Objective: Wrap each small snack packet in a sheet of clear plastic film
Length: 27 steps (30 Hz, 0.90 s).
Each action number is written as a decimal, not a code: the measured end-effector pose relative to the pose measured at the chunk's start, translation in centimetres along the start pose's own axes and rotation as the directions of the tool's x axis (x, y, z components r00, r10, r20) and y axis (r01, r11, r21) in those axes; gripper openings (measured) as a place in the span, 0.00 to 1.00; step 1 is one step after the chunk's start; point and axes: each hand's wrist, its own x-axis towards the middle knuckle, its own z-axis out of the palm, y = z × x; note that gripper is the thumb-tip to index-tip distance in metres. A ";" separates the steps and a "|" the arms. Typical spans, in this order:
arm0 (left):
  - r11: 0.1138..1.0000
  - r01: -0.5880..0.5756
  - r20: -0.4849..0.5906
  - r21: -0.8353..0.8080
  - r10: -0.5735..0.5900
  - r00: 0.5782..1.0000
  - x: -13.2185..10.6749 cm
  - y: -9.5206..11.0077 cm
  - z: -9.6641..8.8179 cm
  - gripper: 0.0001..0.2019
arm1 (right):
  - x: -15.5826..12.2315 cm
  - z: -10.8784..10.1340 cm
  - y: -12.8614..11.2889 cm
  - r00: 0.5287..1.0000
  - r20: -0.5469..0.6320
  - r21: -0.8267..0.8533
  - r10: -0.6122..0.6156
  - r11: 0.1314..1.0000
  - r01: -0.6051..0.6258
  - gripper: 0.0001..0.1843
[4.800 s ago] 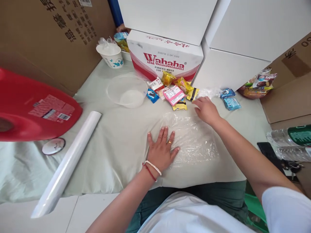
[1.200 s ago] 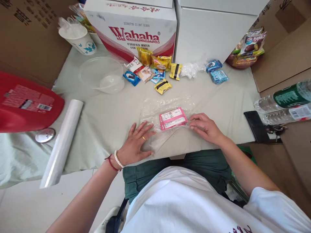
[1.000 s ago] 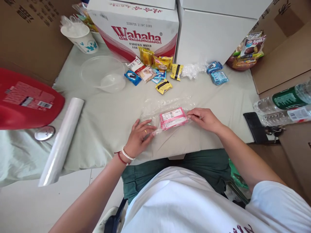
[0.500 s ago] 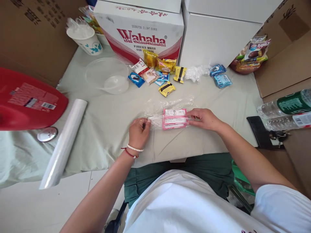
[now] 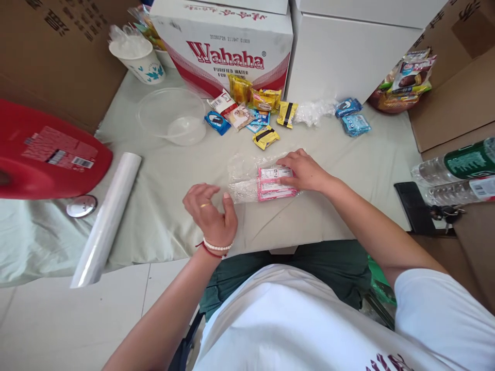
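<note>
A small stack of pink-and-white packets [image 5: 275,195] lies on the cloth near the table's front edge. Clear plastic film [image 5: 244,189] is around it and stretches out to its left and back. My right hand [image 5: 305,171] rests over the right side of the packets, with thumb and fingers apart on top of the film. Left of the film, my left hand [image 5: 211,214] is raised a little with its fingers spread, holding nothing. It wears a ring and beaded and red bracelets.
Behind the packets are several snack packets [image 5: 240,117], a clear plastic bowl [image 5: 170,95] and a Wahaha carton [image 5: 228,46]. A roll of film [image 5: 108,219] and a red jug [image 5: 50,149] lie left. Bottles [image 5: 456,165] and a black phone-like object [image 5: 413,206] lie right.
My left hand has let go of the film and drawn back to the left, fingers opening. My right hand has moved left from the film's right end onto the packets.
</note>
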 end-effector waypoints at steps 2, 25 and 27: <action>0.989 -0.150 0.045 0.006 0.149 0.988 -1.0 0.9 -0.7 0.06 | 0.6 0.4 0.0 0.999 0.038 0.032 -0.002 0.999 0.000 0.20; 0.959 -0.280 0.599 -0.040 0.248 0.761 0.2 4.4 3.9 0.19 | 7.0 0.0 0.3 0.989 0.135 -0.069 0.066 0.996 -0.057 0.21; 0.958 -0.287 0.615 -0.026 0.242 0.751 0.3 4.6 3.7 0.19 | 6.9 -0.7 -0.2 0.984 0.177 -0.004 0.031 1.000 -0.030 0.12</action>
